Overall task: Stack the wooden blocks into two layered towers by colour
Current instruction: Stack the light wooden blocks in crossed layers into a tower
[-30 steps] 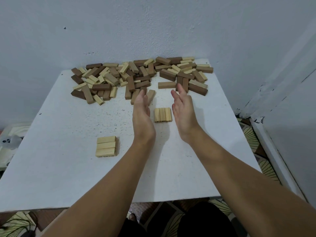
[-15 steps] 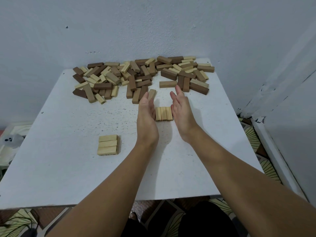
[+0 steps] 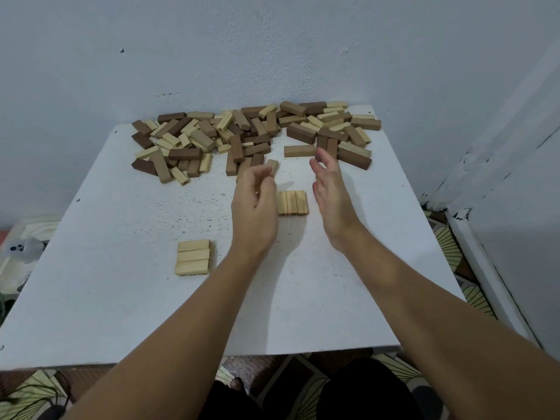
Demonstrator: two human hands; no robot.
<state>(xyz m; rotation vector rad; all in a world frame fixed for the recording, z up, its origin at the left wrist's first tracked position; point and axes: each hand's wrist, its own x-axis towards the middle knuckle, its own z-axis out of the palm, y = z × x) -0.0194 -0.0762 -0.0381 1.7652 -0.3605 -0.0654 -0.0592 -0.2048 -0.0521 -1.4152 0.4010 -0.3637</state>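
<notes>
A mixed pile of dark brown and light wooden blocks (image 3: 242,137) lies along the far edge of the white table (image 3: 121,298). Three light blocks in a tight row (image 3: 292,202) sit at the table's middle. A second set of three light blocks (image 3: 193,257) lies to the front left. My left hand (image 3: 254,204) hovers just left of the middle row with loosely curled fingers and holds nothing; a loose tan block (image 3: 271,166) lies just beyond its fingertips. My right hand (image 3: 331,192) is open on the row's right side, fingers pointing at the pile.
The table stands against a pale wall (image 3: 272,56), with another wall (image 3: 521,177) close on the right. A single tan block (image 3: 300,150) lies apart before the pile. Patterned flooring (image 3: 454,253) shows past the right edge, white clutter (image 3: 24,244) past the left.
Both hands have come away from the sides of the middle row. My left hand rose slightly and curled its fingers; my right hand moved out to the right and forward.
</notes>
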